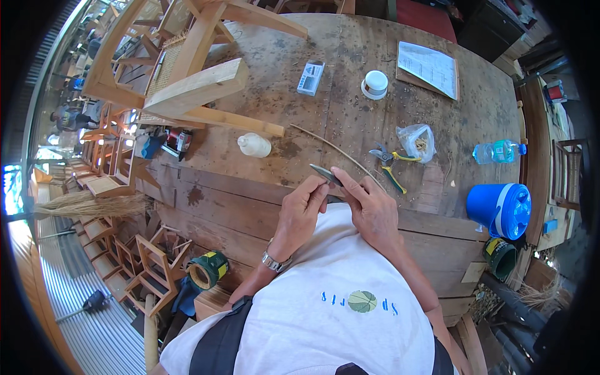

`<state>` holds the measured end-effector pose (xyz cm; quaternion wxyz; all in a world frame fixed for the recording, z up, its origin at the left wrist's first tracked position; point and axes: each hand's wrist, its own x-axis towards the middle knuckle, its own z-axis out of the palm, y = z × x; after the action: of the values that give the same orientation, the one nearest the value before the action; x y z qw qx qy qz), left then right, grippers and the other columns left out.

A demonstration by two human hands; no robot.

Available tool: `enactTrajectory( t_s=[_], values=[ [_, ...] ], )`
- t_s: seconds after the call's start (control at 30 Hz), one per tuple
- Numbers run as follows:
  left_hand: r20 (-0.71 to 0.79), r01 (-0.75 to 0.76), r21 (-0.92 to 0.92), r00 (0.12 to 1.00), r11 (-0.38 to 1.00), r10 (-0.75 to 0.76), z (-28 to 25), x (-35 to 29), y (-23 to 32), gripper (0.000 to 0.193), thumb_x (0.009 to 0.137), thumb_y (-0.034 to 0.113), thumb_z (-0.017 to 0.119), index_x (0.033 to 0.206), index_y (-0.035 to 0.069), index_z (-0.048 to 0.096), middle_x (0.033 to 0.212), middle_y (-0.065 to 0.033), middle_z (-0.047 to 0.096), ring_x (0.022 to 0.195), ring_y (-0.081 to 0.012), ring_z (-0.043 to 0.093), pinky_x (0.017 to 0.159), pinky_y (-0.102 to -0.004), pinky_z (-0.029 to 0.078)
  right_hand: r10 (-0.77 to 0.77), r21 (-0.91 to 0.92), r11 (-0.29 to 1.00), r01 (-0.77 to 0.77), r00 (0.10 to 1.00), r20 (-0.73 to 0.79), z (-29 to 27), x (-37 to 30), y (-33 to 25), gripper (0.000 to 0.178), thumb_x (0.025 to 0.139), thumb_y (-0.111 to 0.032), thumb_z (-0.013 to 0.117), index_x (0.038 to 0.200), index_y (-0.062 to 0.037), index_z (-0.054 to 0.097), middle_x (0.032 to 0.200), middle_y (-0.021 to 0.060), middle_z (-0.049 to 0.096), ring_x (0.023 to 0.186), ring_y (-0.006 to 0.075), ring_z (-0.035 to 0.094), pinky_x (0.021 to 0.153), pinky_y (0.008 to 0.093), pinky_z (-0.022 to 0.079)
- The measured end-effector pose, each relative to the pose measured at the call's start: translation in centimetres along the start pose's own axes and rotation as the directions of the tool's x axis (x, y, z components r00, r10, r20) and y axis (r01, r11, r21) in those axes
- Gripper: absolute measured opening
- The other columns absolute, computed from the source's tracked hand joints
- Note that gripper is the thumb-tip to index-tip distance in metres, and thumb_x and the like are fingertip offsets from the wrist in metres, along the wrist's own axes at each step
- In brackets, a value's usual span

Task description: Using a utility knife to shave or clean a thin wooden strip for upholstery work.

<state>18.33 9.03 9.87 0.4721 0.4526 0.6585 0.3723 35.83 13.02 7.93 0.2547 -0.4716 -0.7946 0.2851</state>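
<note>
Cane strip [337, 152], thin and long, running from the hands up and left over the desk [262, 69]; near end pinched at the fingers beside a small grey blade [324, 174]. Looks light, springy, easily bent and easily split along the grain; probably smooth and a little slippery, so best held close to the worked end, pinched flat between thumb and forefinger, far end left free to flex. Left hand [300, 212] closed in a narrow grip around the blade and strip; right hand [370, 206] also closed, fingers pressing the strip from the other side. Just beyond: pruning shears [389, 164] with green and yellow handles, clear bag [417, 141] of scraps, white bottle [254, 145]. Farther out: white tub [375, 84], blue jug [500, 209], wooden chair frame [194, 81].
</note>
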Motion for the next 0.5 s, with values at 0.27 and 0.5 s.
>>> enactTrajectory(
  t_s=[0.27,0.5],
  values=[
    [0.152,0.198,-0.347,0.976,0.917,-0.153,-1.3,-0.2,1.3,0.022,0.110,0.018,0.049,0.110,0.002,0.064,0.076,0.0014,0.056,0.059,-0.0017,0.036,0.051,-0.0190,0.028,0.096,0.398,0.916,-0.040,0.988,-0.123,0.0,0.6,1.4,0.040,0.107,-0.022,0.056,0.144,-0.0064,0.058,0.113,0.0058,0.070,0.093,0.0107,0.063,0.084,0.0296,0.050],
    [0.198,0.245,-0.443,0.965,0.862,-0.172,-1.0,0.1,1.3,0.026,0.111,0.025,0.048,0.100,0.005,0.060,0.071,0.0050,0.047,0.057,-0.0015,0.032,0.049,-0.0188,0.024,0.284,0.645,0.639,-0.419,0.908,0.308,-1.6,1.3,1.3,0.040,0.105,-0.026,0.062,0.140,-0.0070,0.062,0.094,-0.0056,0.055,0.081,0.0048,0.049,0.071,0.0208,0.042]
  ],
)
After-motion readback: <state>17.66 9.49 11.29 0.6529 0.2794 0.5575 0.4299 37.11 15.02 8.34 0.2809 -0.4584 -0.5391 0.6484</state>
